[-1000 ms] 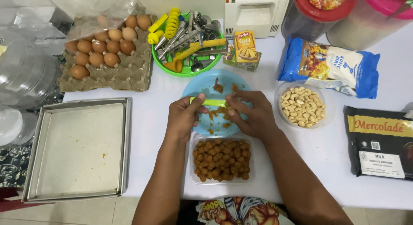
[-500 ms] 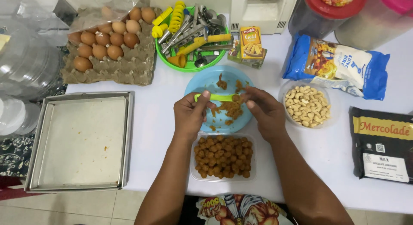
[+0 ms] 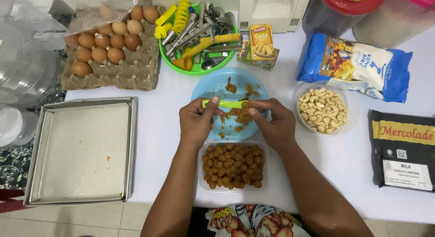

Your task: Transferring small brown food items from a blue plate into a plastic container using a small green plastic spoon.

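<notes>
My white tabletop point(image 3: 167, 128) carries everything here. On its left lies the big empty rectangular metal baking tray point(image 3: 81, 151), and behind that the grey cardboard egg carton point(image 3: 136, 74) with brown eggs. Across on my right sit the black packet of chocolate compound point(image 3: 401, 148) and the blue and white bag point(image 3: 358, 65), with the clear round tub of pale cashew nuts point(image 3: 322, 109) just beside my right hand. At the back stands the green round bowl of metal and yellow tools point(image 3: 198, 35). In the middle is the round blue plastic plate point(image 3: 217, 90), smeared with brown dough. Just in front of it, nearest me, sits the clear rectangular tub of small brown balls point(image 3: 234, 166). Over the plate, my left hand point(image 3: 195, 124) is closed around the handle of the small light green plastic spoon point(image 3: 225, 103), held level. My right hand point(image 3: 272, 124) pinches the lump of brown dough point(image 3: 242, 114) at the spoon's tip
</notes>
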